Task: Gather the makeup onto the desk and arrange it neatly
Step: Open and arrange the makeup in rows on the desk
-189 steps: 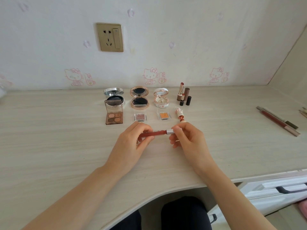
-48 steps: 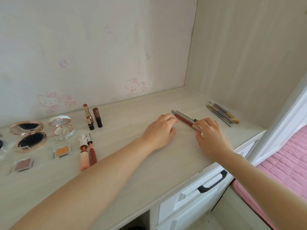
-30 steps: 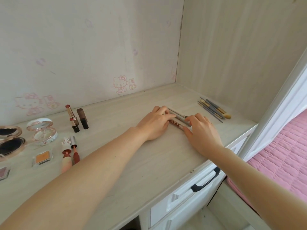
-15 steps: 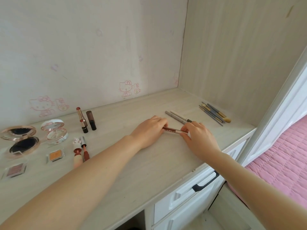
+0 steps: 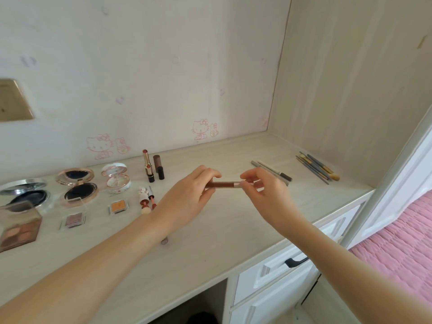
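Note:
A dark red makeup pencil [image 5: 225, 184] with a pale end is held level above the desk [image 5: 233, 230]. My left hand [image 5: 187, 202] pinches its red end and my right hand [image 5: 268, 195] pinches its pale end. Two grey pencils [image 5: 272, 170] lie on the desk behind my right hand. Several brushes [image 5: 315, 168] lie near the right wall. At the left stand open compacts [image 5: 78, 187], small eyeshadow pans [image 5: 118, 206], an eyeshadow palette [image 5: 18, 226], lipsticks [image 5: 153, 167] and lip tubes [image 5: 147, 199].
White drawers [image 5: 280, 272] with a black handle sit under the desk's right side. A pink bedspread [image 5: 402, 242] lies at the far right. A wall socket [image 5: 14, 101] is on the back wall. A small dark cap-like thing [image 5: 164, 241] pokes out below my left wrist.
Both hands lifted the red pencil off the desk and carried it left, away from the two grey pencils. The view swung back left, showing more compacts.

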